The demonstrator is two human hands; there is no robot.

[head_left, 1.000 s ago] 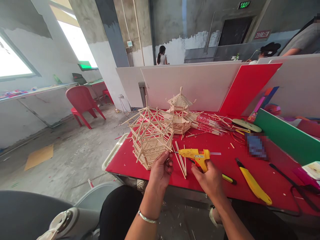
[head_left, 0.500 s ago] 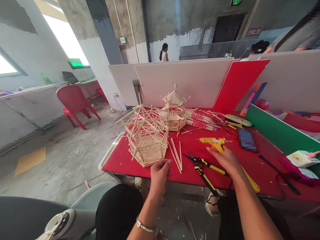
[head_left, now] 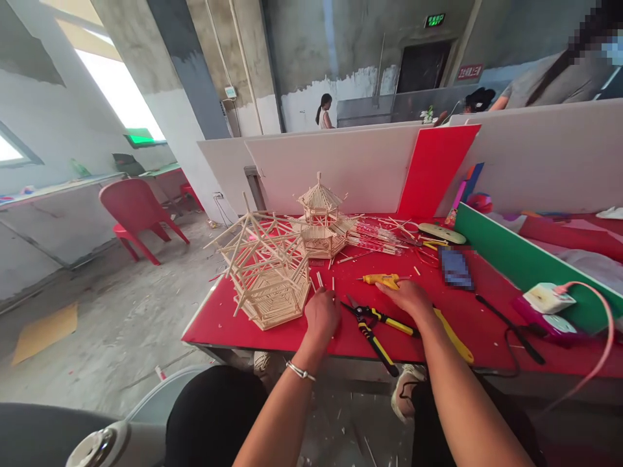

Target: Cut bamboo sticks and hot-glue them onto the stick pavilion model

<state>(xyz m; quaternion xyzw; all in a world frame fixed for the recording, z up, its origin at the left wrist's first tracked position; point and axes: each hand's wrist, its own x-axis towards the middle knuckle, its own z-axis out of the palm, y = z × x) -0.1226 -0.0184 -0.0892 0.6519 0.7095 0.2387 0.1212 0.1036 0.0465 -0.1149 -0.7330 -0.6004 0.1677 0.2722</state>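
My left hand [head_left: 322, 314] is over the loose wooden sticks [head_left: 319, 279] in front of the table's middle, its fingers curled downward. Its fingertips are hidden, so I cannot make out what is in them. My right hand [head_left: 407, 299] is closed around the handle of a yellow glue gun [head_left: 383, 280], whose nozzle points left. Left of my left hand stands an open pavilion frame [head_left: 265, 272] made of sticks. A smaller roofed stick pavilion [head_left: 321, 217] is behind it. Yellow-black cutters [head_left: 372, 324] lie partly opened between my hands.
Bagged sticks [head_left: 379, 239], a phone [head_left: 456, 268] and pliers [head_left: 431, 254] lie farther back on the red table [head_left: 214, 324]. At right are a green board [head_left: 525, 259] and a power socket block [head_left: 548, 299]. White panels [head_left: 335, 168] stand behind; other people are beyond them.
My left hand has moved forward from the table's front edge onto the loose sticks. My right hand keeps hold of the glue gun, which is now turned flatter. The view has shifted to the right.
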